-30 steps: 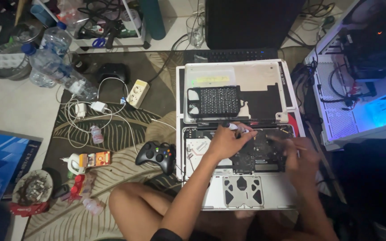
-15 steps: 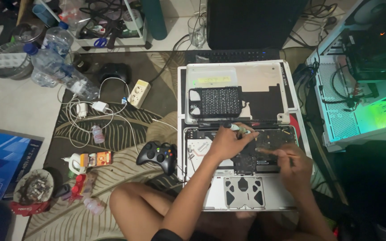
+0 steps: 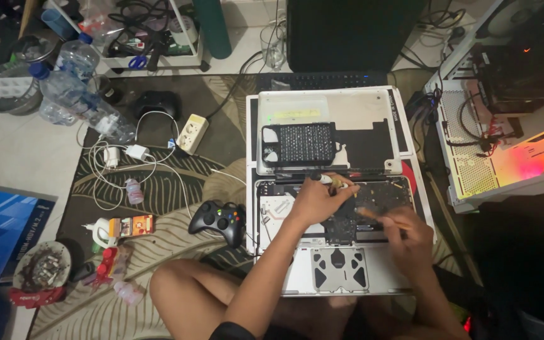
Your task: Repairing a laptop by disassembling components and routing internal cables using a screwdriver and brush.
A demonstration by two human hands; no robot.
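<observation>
— Where is the work, and what have the hands got?

— I see the opened laptop [image 3: 335,189] flat on the patterned rug [image 3: 158,182], just past my knees, its bare insides facing up. My left hand [image 3: 313,200] rests on the dark circuit board [image 3: 360,211], fingers curled narrow around a small white-tipped tool [image 3: 330,180] that points toward 12 o'clock. My right hand [image 3: 410,238] is closed on a thin brush [image 3: 382,217], whose tip lies on the board toward 10 o'clock of that hand.

— What crowds the spot?

— A black perforated panel [image 3: 298,143] lies on the lid half at 12 o'clock from the hands. At 9 o'clock a black game controller [image 3: 217,220] sits just beside the laptop's edge. Farther out at 10 o'clock there is a white power strip [image 3: 192,132] with tangled white cables [image 3: 121,164], then plastic water bottles [image 3: 77,94]. At 2 o'clock an open computer case [image 3: 505,126] glows orange and pink. A black monitor [image 3: 354,34] stands at 12 o'clock. My left forearm crosses the laptop's lower half and hides part of it.
</observation>
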